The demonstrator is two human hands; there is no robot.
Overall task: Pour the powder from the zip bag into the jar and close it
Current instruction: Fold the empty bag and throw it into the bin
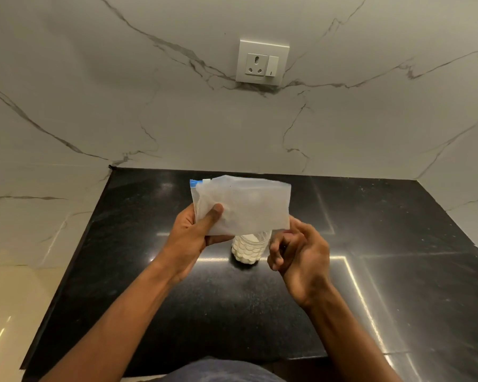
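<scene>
We start with the translucent frosted plastic zip bag (242, 206), with its blue zip strip at the upper left corner, held in the air just above the clear faceted jar (248, 248) that stands near the middle of the black polished stone table (127, 285). The bag looks nearly flat and limp, so we judge it light, soft and likely to fold or slip, with little powder showing in it; the white powder (246, 250) fills the jar nearly to the top. Our left hand (195, 231) pinches the bag at its 8 o'clock corner, thumb on the front and fingers behind, which seems the right place, a firm edge away from the mouth. Our right hand (298, 257) sits at the bag's 4 o'clock corner, fingers curled together close to the edge; we cannot tell whether it grips the film or something small of its own. The jar is probably hard and smooth, maybe glass, so we would steady it by the body; its mouth is hidden by the bag, and we see no lid. Beyond the table, at 12 o'clock, a white wall socket (262, 62) sits on the veined marble wall (94, 92).
</scene>
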